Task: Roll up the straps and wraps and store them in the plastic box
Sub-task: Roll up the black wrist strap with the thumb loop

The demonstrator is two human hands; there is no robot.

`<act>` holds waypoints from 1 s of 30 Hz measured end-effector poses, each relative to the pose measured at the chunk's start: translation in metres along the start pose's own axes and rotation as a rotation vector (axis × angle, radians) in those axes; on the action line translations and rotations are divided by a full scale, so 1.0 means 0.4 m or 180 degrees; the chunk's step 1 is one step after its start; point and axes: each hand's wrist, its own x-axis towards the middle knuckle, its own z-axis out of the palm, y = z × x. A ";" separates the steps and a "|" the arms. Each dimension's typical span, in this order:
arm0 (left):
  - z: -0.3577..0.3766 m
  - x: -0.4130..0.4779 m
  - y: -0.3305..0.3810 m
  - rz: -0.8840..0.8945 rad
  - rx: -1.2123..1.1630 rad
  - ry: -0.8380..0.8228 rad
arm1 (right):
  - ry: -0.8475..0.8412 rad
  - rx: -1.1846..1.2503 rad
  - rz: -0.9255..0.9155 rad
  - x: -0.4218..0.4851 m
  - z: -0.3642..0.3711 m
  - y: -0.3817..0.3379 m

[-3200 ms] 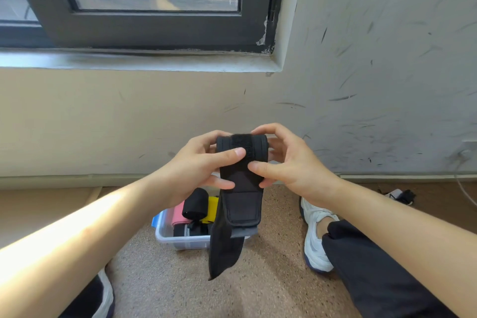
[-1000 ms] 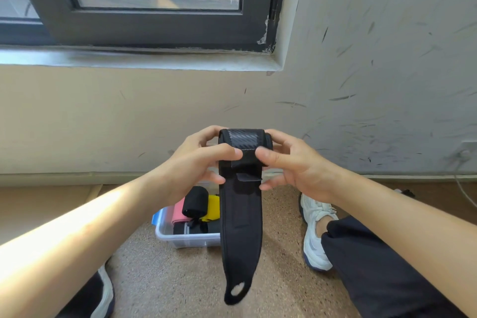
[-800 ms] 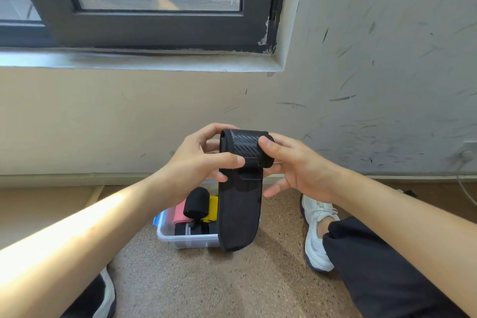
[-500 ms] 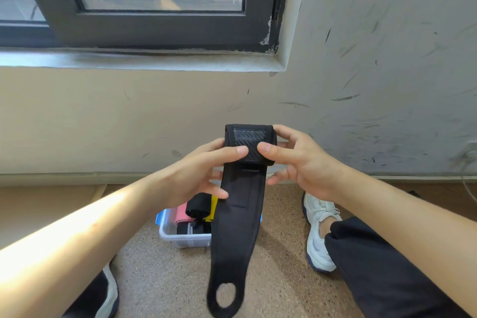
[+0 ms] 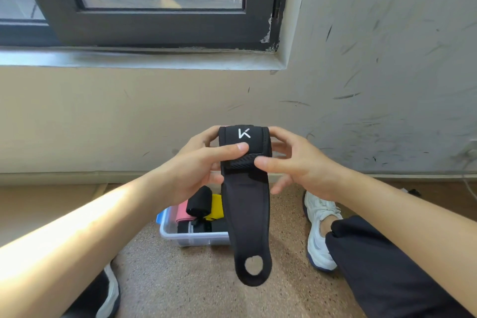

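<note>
Turned logo-up since earlier, the wrist wrap (image 5: pixel 245 214) is pinched at its roll by left hand (image 5: pixel 191 173) and right hand (image 5: pixel 299 165); its tail hangs toward six o'clock.

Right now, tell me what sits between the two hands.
In the head view, the rolled top of the black wrap fills the gap, pinched by the left hand and right hand.

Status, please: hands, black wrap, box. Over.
Left hand, right hand: both grip rolled top of black fabric wrap. Tail with round hole hangs unrolled. Clear plastic box below, partly behind tail.
</note>
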 end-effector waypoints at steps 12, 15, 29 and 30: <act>-0.017 0.003 -0.014 0.0306 0.0815 0.0215 | -0.0142 0.0882 0.0392 0.008 0.001 0.000; -0.015 -0.002 -0.010 -0.0121 0.0599 -0.0059 | -0.0015 0.0769 0.0187 0.007 0.004 0.000; -0.021 0.005 -0.015 -0.0331 -0.0212 -0.0034 | 0.0197 -0.0084 -0.0292 0.002 0.007 0.005; -0.023 0.006 -0.016 -0.0274 -0.0263 -0.0054 | 0.0140 0.0031 -0.0190 0.003 0.004 0.005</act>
